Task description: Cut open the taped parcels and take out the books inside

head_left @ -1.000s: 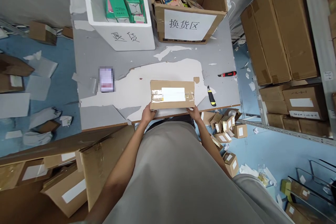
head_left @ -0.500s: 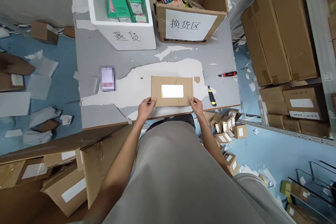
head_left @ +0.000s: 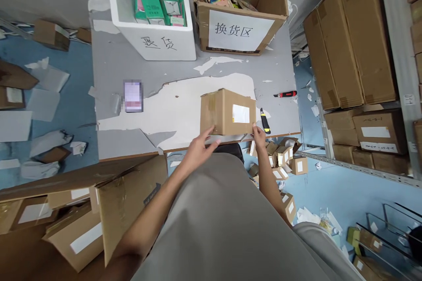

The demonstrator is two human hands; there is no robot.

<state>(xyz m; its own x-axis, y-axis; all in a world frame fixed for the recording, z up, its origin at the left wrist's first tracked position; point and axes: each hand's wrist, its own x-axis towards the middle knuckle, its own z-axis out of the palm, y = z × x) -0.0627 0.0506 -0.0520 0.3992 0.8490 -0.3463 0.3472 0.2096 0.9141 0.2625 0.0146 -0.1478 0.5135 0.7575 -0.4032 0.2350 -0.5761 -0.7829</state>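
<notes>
The cardboard box (head_left: 227, 112) is at the near edge of the bench (head_left: 224, 66), set at an angle: one upright edge juts toward the person, a taped side faces left and the wider side with a white label (head_left: 241, 113) faces front-right. That wider side runs left to right; the box's true long axis cannot be told. The left hand (head_left: 198, 148) is spread, fingertips at the lower left; the right hand (head_left: 259, 136) pinches the lower right corner. The bench is grey with torn white patches, bearing a white bin (head_left: 168, 46), an open carton (head_left: 203, 26) and two cutters (head_left: 285, 94). Paper litters the blue floor (head_left: 346, 184); boxes fill the right-hand shelf (head_left: 392, 52).
</notes>
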